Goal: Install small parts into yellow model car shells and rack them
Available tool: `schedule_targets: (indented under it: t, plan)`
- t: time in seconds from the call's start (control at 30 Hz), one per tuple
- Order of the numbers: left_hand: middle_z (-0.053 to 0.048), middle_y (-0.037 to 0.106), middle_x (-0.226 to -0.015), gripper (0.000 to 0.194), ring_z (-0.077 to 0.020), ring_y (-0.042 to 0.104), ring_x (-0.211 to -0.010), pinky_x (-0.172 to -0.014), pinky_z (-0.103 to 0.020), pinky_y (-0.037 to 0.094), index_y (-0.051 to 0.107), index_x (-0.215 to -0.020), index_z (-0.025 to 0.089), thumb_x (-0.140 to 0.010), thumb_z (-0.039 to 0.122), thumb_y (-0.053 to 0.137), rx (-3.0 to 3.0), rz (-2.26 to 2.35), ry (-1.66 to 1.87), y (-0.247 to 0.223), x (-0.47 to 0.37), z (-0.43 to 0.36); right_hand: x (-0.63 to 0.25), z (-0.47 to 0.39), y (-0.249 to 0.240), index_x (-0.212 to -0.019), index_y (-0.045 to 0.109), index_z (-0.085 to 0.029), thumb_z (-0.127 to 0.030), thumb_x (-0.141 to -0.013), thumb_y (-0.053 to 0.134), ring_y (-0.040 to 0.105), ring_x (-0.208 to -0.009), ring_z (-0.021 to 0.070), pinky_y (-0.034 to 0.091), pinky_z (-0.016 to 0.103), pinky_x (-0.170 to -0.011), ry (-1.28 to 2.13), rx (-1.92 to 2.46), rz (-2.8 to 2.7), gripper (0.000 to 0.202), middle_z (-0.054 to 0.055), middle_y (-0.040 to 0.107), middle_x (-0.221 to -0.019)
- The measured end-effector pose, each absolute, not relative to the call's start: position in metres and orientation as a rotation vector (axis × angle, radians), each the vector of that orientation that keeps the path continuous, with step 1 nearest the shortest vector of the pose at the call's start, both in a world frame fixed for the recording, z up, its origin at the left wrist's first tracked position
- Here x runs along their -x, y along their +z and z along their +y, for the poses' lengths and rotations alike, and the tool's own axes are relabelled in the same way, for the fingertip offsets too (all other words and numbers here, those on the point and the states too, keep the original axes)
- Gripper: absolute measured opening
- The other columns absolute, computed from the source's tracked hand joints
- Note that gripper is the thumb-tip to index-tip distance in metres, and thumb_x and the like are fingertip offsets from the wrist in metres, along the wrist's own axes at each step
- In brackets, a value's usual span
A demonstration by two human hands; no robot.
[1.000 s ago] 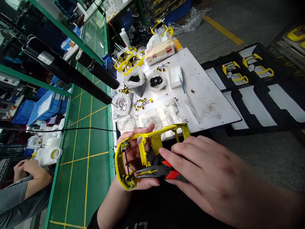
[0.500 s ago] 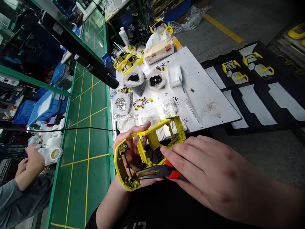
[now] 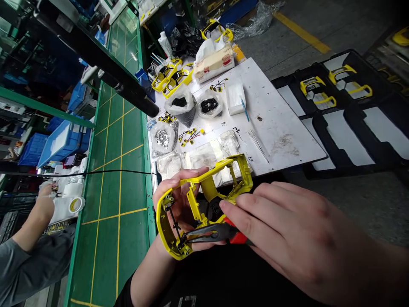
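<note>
My left hand (image 3: 169, 189) is closed around a yellow plastic toy car body shell (image 3: 191, 202), held up with its hollow inside facing me. A thin black rod (image 3: 174, 224) runs across the shell's left end. My right hand (image 3: 284, 230) grips needle-nose pliers (image 3: 214, 232) by their red handles. Their jaws reach inside the shell to the lower end of the black rod. Exactly what the tips pinch is too small to make out. The fingers of my right hand also come close to the shell's lower edge.
A white table (image 3: 271, 115) holds a bag of black parts (image 3: 180, 104), a bag of silvery parts (image 3: 162, 138), tweezers (image 3: 258, 145) and a tissue pack (image 3: 214, 64). On the left lies a green conveyor (image 3: 108, 204), with a co-worker's arm (image 3: 35, 221) beyond. Black trays (image 3: 326, 123) with yellow shells stand right.
The shell, both hands and the pliers have shifted slightly right in view. The pliers' jaws remain at the rod's lower end. The co-worker's arm has moved a little.
</note>
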State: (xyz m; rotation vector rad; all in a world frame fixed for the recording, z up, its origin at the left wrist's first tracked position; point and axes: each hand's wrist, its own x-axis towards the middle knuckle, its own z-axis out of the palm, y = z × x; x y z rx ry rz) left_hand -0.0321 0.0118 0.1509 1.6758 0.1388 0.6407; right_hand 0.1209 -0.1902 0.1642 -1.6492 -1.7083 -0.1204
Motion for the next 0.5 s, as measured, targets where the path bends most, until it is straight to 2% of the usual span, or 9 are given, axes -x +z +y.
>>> schedule_targets:
  t: [0.1, 0.3, 0.4, 0.5]
  plan:
    - [-0.007, 0.057, -0.152, 0.096, -0.0374, 0.067, -0.144, -0.125, -0.06, 0.06, 0.052, -0.151, 0.043, -0.075, 0.053, 0.109, -1.729, 0.125, 0.625, 0.151, 0.033, 0.012, -0.123, -0.187, 0.168, -0.128, 0.079, -0.007, -0.009, -0.109, 0.052, 0.075, -0.094, 0.0299, 0.053, 0.048, -0.073, -0.1, 1.67, -1.725, 0.033, 0.012, 0.085, -0.108]
    - [-0.008, 0.057, -0.151, 0.092, -0.0375, 0.067, -0.143, -0.124, -0.062, 0.061, 0.053, -0.155, 0.04, -0.08, 0.046, 0.107, -1.721, 0.041, 0.579, 0.148, 0.033, 0.022, -0.123, -0.182, 0.166, -0.117, 0.081, -0.011, -0.012, -0.109, 0.053, 0.072, -0.085, 0.0271, 0.05, 0.044, -0.066, 0.003, 1.687, -1.656, 0.03, 0.01, 0.085, -0.105]
    - [-0.009, 0.058, -0.152, 0.092, -0.0376, 0.067, -0.145, -0.124, -0.059, 0.061, 0.054, -0.157, 0.037, -0.082, 0.04, 0.107, -1.681, 0.003, 0.585, 0.149, 0.034, 0.022, -0.12, -0.182, 0.161, -0.116, 0.081, -0.014, -0.007, -0.101, 0.06, 0.071, -0.082, 0.024, 0.05, 0.041, -0.065, 0.094, 1.679, -1.605, 0.027, 0.008, 0.084, -0.105]
    - [-0.008, 0.059, -0.151, 0.093, -0.0369, 0.066, -0.146, -0.126, -0.057, 0.06, 0.055, -0.157, 0.039, -0.08, 0.037, 0.108, -1.683, 0.061, 0.565, 0.151, 0.036, 0.022, -0.118, -0.183, 0.157, -0.123, 0.078, -0.017, -0.007, -0.089, 0.071, 0.072, -0.087, 0.0225, 0.053, 0.038, -0.071, 0.227, 1.677, -1.575, 0.035, 0.006, 0.084, -0.11]
